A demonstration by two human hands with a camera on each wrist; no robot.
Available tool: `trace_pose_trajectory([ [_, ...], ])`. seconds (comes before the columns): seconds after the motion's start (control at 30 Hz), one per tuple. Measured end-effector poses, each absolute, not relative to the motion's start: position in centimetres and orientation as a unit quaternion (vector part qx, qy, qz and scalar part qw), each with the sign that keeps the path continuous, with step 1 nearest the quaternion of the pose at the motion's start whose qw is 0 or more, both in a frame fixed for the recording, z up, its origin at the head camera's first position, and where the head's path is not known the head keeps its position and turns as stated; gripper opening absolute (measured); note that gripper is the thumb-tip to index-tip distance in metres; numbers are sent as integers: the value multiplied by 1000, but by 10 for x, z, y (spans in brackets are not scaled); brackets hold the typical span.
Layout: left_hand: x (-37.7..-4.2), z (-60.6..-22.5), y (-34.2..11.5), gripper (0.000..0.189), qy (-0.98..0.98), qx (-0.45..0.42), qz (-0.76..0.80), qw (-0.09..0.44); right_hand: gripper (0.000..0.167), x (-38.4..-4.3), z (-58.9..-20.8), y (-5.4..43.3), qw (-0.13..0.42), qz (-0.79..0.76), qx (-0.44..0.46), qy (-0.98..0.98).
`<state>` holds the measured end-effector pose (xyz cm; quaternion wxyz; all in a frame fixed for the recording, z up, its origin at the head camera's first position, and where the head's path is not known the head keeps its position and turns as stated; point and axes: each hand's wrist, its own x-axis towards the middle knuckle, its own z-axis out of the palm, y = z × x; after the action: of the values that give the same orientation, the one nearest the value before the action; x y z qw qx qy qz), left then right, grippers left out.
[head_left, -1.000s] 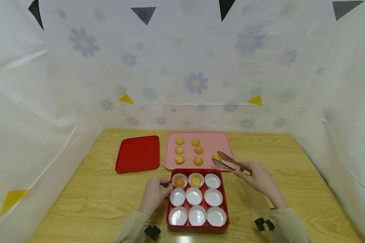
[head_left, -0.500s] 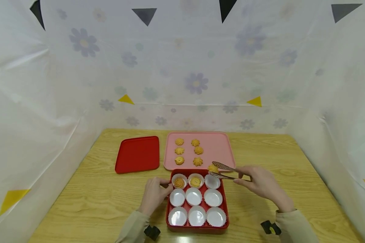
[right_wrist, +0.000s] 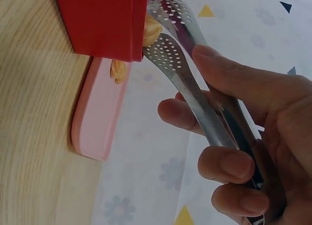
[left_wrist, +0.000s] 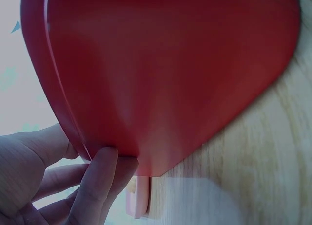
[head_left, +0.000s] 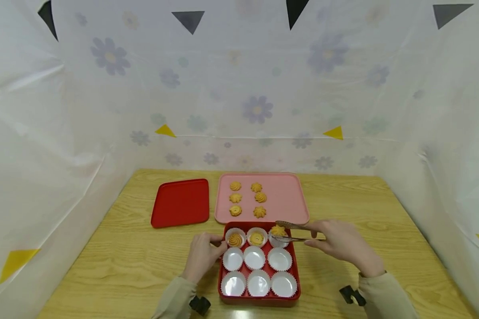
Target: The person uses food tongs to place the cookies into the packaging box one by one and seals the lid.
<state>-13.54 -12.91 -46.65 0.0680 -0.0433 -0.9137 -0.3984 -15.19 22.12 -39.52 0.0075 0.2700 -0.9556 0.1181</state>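
Observation:
My right hand (head_left: 341,243) grips metal tongs (right_wrist: 195,98) with perforated heads. Between those heads sits a piped butter cookie (head_left: 278,231), over the back right paper cup of the red box (head_left: 259,302). In the right wrist view the cookie (right_wrist: 152,30) shows at the box's top edge. My left hand (head_left: 204,254) holds the box's left side near the back, thumb at the rim and fingertips against the outer wall, as the left wrist view shows on the box (left_wrist: 146,79). White paper cups (head_left: 254,257) line the box in rows; the back left and back middle ones each hold a cookie.
Behind the box lies a pink tray (head_left: 285,195) with several piped cookies (head_left: 260,197) on its left and middle part. A flat red lid (head_left: 180,203) rests on the wooden table (head_left: 115,261), left of the tray. A flowered white sheet hangs behind.
My right hand has carried the cookie in the tongs from the pink tray's right side, forward and left, to the back right cup. The left hand stays on the box.

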Motion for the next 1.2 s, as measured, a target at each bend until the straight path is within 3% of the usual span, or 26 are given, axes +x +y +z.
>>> trace_pose_trajectory([
  [0.37,-136,-466,-129,21,-914,-39,-400,62,17,-158,-386,211,-6,94,289,-953],
  [1.2,-137,-467,-130,22,-911,-38,-407,55,12,-167,-367,176,-13,8,283,-959],
])
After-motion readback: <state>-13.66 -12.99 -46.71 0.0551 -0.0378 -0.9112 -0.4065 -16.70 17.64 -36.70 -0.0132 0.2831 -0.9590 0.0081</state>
